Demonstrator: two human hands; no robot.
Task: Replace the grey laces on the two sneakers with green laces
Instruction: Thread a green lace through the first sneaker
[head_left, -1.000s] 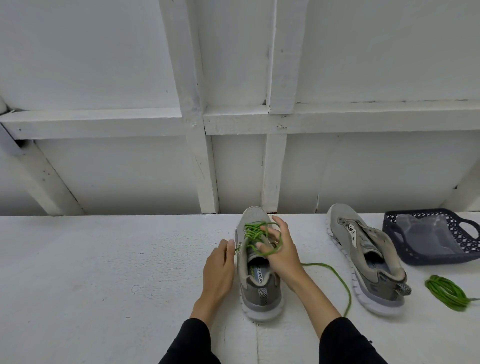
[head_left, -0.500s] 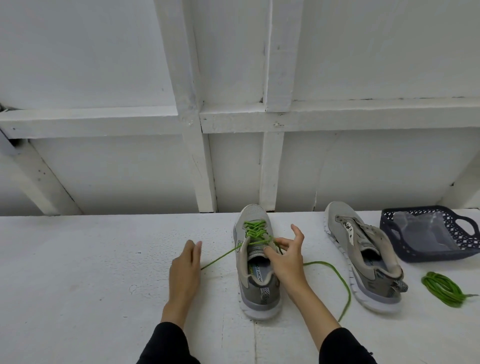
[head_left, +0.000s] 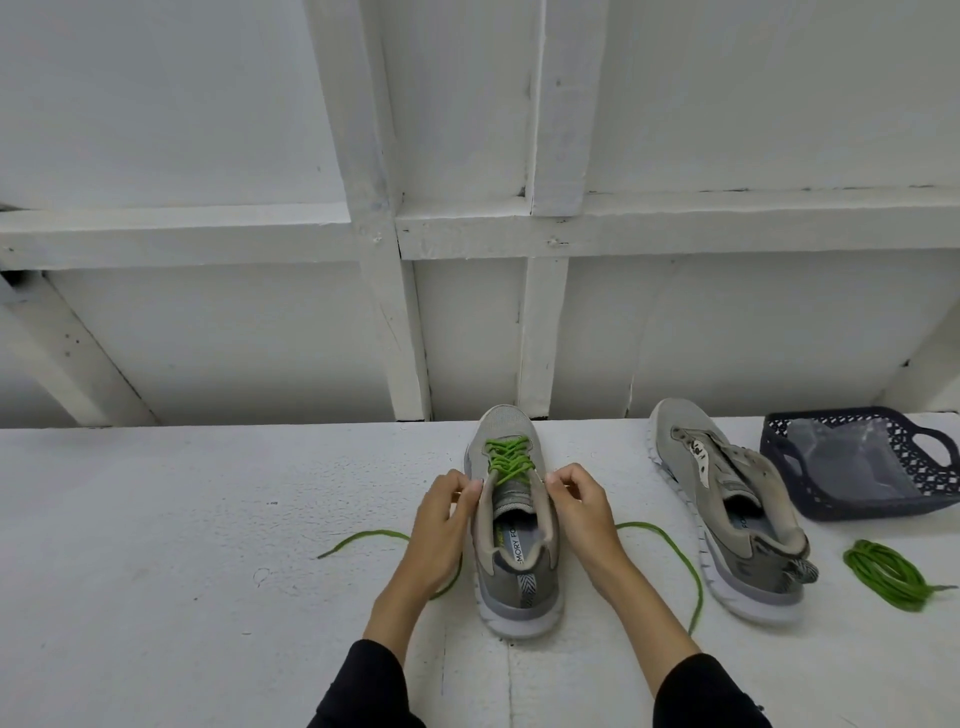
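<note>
lacing the first sneaker (head_left: 511, 525), green lace (head_left: 508, 460) already crisscrossed through the lower eyelets. left hand (head_left: 441, 522) and right hand (head_left: 582, 506) each curl fingers at the top edges of the shoe beside the upper eyelets, looks like pinching the lace there, can't tell for sure. loose ends trail on the table (head_left: 182, 545) either side. next, likely: pull both ends even, thread the last eyelets, then tie. sneaker sits centre, long axis running away from the person, toe to the wall, heel near. second sneaker (head_left: 727, 509) to the right, no lace, toe away too and angled a bit left. spare green lace (head_left: 891, 574) coiled just beside it, near the basket (head_left: 779, 452).
</note>
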